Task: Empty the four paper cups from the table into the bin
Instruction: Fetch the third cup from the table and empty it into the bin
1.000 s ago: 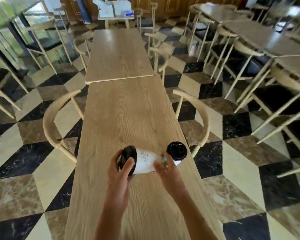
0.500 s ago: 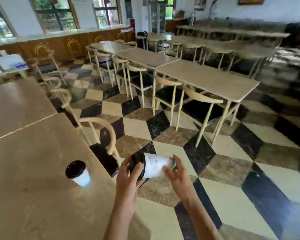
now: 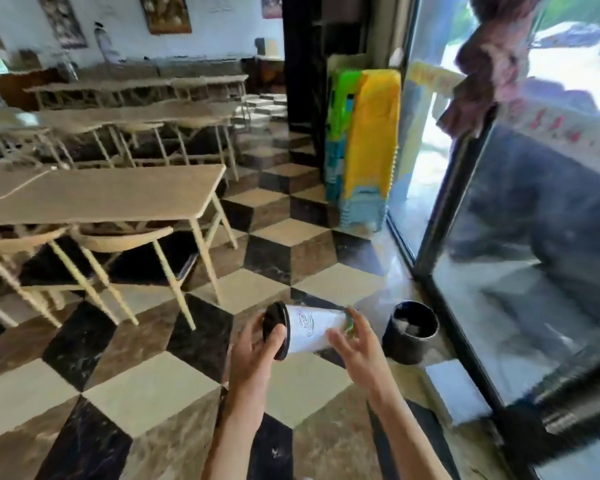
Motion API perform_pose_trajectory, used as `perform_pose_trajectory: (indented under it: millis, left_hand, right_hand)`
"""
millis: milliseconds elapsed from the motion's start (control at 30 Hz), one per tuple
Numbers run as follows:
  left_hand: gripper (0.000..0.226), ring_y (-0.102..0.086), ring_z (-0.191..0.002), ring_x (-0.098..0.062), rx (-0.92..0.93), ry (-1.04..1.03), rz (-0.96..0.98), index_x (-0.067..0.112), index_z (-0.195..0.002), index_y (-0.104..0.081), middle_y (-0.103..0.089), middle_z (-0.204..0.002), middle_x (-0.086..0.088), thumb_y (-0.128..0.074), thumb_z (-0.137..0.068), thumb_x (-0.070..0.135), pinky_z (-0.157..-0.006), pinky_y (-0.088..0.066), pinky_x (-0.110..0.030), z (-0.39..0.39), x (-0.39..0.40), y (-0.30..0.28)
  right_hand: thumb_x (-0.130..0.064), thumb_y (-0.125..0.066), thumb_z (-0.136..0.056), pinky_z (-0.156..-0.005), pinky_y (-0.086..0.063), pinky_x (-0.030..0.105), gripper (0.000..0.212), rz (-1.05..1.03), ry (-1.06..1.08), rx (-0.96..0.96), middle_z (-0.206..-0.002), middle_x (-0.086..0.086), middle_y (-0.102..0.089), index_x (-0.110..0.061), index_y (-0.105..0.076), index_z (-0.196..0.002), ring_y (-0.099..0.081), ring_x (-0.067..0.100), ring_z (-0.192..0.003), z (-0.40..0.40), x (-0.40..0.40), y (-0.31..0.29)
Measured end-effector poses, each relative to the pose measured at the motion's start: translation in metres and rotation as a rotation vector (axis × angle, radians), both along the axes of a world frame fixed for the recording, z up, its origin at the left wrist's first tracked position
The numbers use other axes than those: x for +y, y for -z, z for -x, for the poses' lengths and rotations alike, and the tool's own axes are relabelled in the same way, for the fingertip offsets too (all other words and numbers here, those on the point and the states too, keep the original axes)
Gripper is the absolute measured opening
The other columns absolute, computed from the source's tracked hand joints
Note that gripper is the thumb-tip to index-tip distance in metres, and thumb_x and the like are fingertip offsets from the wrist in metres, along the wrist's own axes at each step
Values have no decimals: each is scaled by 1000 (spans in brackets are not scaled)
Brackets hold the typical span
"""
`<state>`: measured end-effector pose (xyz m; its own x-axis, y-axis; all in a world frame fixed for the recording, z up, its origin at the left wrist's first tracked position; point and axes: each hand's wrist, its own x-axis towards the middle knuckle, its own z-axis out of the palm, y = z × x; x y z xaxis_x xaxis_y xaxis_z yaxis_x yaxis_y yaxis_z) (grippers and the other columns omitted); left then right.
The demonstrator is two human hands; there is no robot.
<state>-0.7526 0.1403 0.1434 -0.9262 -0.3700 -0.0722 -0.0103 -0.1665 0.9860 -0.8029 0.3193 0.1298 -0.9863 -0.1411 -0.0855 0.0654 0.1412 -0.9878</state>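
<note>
While wooden tables (image 3: 111,195) and chairs (image 3: 125,237) fill the left of the room, the checkered marble floor (image 3: 146,386) runs right to a glass door (image 3: 534,271). Half a second ago the view faced the dining tables; now a black bin (image 3: 411,332) stands near the door. Both forearms reach forward: the left hand (image 3: 253,351) clasps the black lid (image 3: 274,330) of the sideways paper cup (image 3: 312,329), the right hand (image 3: 355,344) curls loosely round its base

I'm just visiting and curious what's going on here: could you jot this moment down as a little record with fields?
held item: white paper cup with black lid, lying sideways
left hand: on the lid end
right hand: on the base end
bin: round black bin on the floor by the glass door, right of the cup
lid: still on
</note>
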Motion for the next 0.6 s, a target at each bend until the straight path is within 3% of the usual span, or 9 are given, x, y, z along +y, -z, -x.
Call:
perform_pose_trajectory:
  millis: [67, 133, 200, 267, 367, 433, 533, 600]
  left_hand:
    - [50, -70, -108, -8, -3, 65, 6, 39, -111, -70, -76, -111, 11, -77, -65, 57, -87, -55, -30, 46, 28, 7]
    - [55, -70, -105, -3, 3, 128, 38, 34, -117, -68, -76, -113, 10, -77, -67, 52, -81, -56, -24, 95, 55, 13]
    - [56, -71, -105, -5, -1, 185, 56, 25, -124, -66, -75, -116, 5, -76, -73, 42, -81, -57, -23, 142, 78, 19]
    - [58, -71, -107, -10, -20, 246, 67, 18, -128, -64, -74, -118, -1, -74, -74, 38, -87, -58, -28, 189, 98, 25]
    - [78, -68, -113, -20, -41, 327, 73, 14, -132, -61, -72, -121, -3, -78, -64, 49, -100, -53, -44, 257, 125, 26]
    - [84, -66, -115, -17, -46, 367, 85, 19, -132, -60, -69, -122, 3, -76, -59, 57, -100, -53, -41, 292, 143, 28]
    - [75, -65, -112, -3, -53, 445, 119, 31, -126, -62, -69, -118, 16, -76, -59, 61, -93, -52, -25, 341, 170, 35]
    - [68, -65, -109, 3, -69, 483, 121, 36, -123, -64, -71, -115, 20, -78, -61, 60, -90, -51, -23, 375, 190, 41]
  right_hand:
    - [-24, -64, -93, -77, -54, 16, 57, -16, 79, -2, -122, 5, -62, -12, -40, -143, -68, 0, -92, 29, 34, 3]
    - [-25, -64, -94, -74, -47, 7, 56, -48, 161, 8, -121, 3, -61, -13, -41, -143, -65, -1, -90, 61, 63, 6]
    - [-26, -63, -94, -75, -48, 11, 57, -48, 218, 2, -120, 6, -63, -14, -40, -145, -65, 8, -93, 95, 87, 6]
    - [-22, -63, -94, -69, -50, 12, 56, -35, 265, -22, -113, 0, -65, -14, -39, -144, -67, 1, -85, 131, 107, 7]
    - [-22, -65, -93, -63, -51, 12, 57, -63, 361, -27, -111, -5, -65, -16, -39, -144, -70, -3, -82, 180, 135, 10]
    - [-30, -65, -92, -67, -54, 18, 59, -86, 412, -51, -118, -3, -64, -22, -39, -145, -71, 6, -89, 205, 151, 11]
    - [-35, -66, -91, -88, -58, 37, 62, -113, 481, -92, -125, -1, -62, -22, -39, -145, -68, 16, -103, 243, 177, 17]
    - [-34, -67, -90, -93, -55, 45, 64, -130, 509, -126, -127, 3, -60, -21, -39, -147, -66, 21, -107, 272, 197, 23]
